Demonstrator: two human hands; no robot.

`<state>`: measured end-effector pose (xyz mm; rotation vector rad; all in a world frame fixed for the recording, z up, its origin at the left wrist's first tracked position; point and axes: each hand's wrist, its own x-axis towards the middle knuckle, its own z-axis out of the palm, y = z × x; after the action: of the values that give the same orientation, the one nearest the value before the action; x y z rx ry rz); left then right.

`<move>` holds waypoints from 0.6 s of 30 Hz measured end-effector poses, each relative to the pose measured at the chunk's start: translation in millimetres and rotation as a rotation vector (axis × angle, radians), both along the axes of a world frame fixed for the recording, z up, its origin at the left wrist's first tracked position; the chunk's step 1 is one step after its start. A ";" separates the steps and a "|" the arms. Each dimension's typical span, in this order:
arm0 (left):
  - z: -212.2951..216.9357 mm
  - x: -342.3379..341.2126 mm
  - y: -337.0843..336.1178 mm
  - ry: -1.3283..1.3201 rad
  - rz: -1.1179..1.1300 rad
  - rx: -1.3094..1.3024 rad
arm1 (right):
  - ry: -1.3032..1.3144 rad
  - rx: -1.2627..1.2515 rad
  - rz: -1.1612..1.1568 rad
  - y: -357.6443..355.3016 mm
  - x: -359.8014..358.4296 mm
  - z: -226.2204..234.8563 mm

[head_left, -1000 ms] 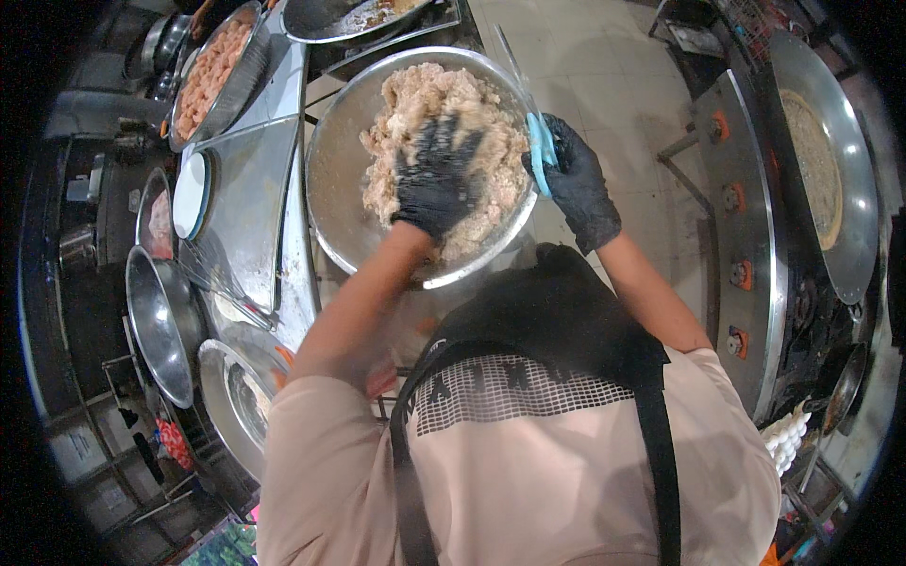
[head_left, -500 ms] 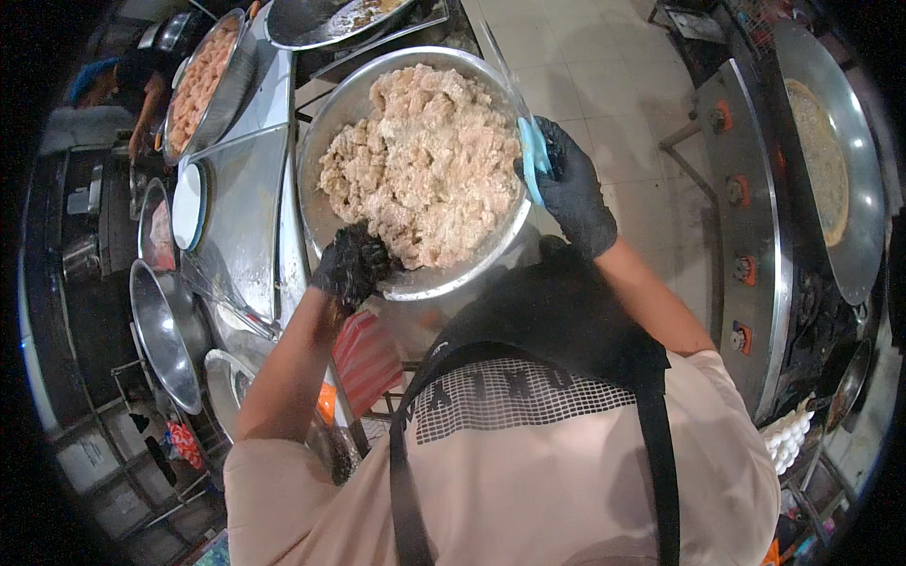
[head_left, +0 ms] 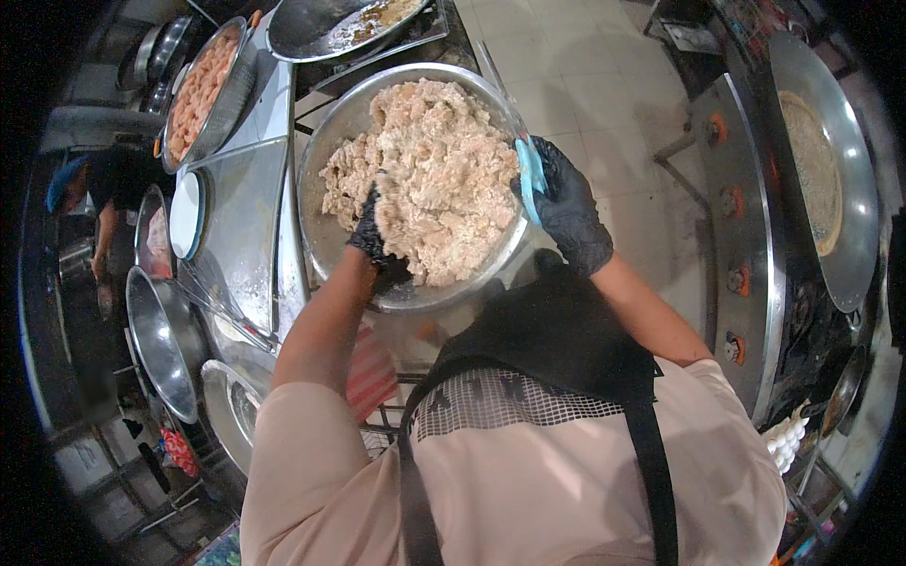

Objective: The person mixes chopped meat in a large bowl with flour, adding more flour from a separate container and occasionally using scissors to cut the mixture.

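A wide steel bowl (head_left: 321, 226) in front of me holds a heap of pale, raw-looking meat pieces (head_left: 444, 179) in a lumpy coating. My left hand (head_left: 368, 229), in a black glove, is pushed into the heap's near left side. Its fingers curl around a clump, blurred and partly covered by meat. On the bowl's right rim, my right hand (head_left: 570, 208), also black-gloved, is closed over a light blue cloth (head_left: 531, 179) folded against the metal. The bowl's rim lies between this cloth and the hand's grip.
Left stand a basin of orange-pink pieces (head_left: 203, 90), a round white lid (head_left: 188, 215), a whisk (head_left: 222, 307) and an empty steel bowl (head_left: 170, 344). A wok (head_left: 344, 28) sits beyond. Right, a large pan (head_left: 854, 189) rests beside a stove front (head_left: 741, 236). Another person (head_left: 104, 208) works far left.
My left hand has moved from the bowl's near left edge up and inward, into the meat. My right hand keeps its hold. The other person has come further into view.
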<state>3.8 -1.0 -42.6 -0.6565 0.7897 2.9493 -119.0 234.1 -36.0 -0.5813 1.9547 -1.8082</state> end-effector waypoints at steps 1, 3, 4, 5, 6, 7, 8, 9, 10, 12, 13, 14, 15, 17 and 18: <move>4.5 2.4 -7.3 -0.012 0.009 -0.035 | 0.002 -0.014 0.001 0.1 -0.4 1.0; 23.0 11.6 -24.2 -0.059 0.029 -0.152 | -0.001 -0.026 0.009 0.2 1.6 3.2; 33.2 15.2 -32.1 -0.089 0.023 -0.232 | 0.000 -0.023 0.012 0.9 2.0 4.3; 41.1 20.4 -44.9 -0.119 0.004 -0.345 | 0.006 -0.019 0.018 1.2 1.6 5.7; 50.2 24.0 -55.5 -0.160 -0.053 -0.528 | 0.004 -0.032 0.017 0.7 1.1 4.6; 59.3 28.2 -66.6 -0.200 -0.140 -0.763 | 0.002 -0.045 0.016 0.3 1.2 1.1; 68.4 28.2 -76.0 -0.202 -0.257 -0.994 | 0.000 -0.057 0.011 -0.1 1.4 -1.1; 87.3 23.6 -70.4 -0.182 -0.366 -1.156 | 0.033 -0.033 0.008 0.4 -0.1 -2.3; 105.9 12.0 -62.2 -0.057 -0.450 -1.234 | 0.066 -0.008 0.004 1.2 -1.8 -3.2; 128.8 0.4 -64.4 -0.165 -0.597 -1.255 | 0.076 0.006 0.011 2.1 -1.2 2.1; 127.2 -5.3 -84.2 -0.149 -0.647 -1.239 | 0.053 -0.003 0.024 2.4 0.6 10.6; 123.6 -18.7 -99.3 -0.121 -0.703 -1.220 | 0.035 -0.006 0.026 2.9 0.7 14.9; 135.3 -38.8 -97.9 -0.209 -0.830 -1.560 | 0.023 -0.004 0.027 2.9 0.7 13.8; 97.3 -57.9 -137.6 0.070 -0.531 -1.740 | -0.003 -0.002 0.039 1.8 1.1 8.0; 82.1 -72.1 -153.5 0.339 -0.482 -2.107 | 0.004 -0.021 0.030 1.6 1.1 1.7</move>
<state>-68.3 -154.5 39.5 0.2394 3.0867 0.7799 -117.9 235.7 -34.2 -0.6188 1.9213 -1.8129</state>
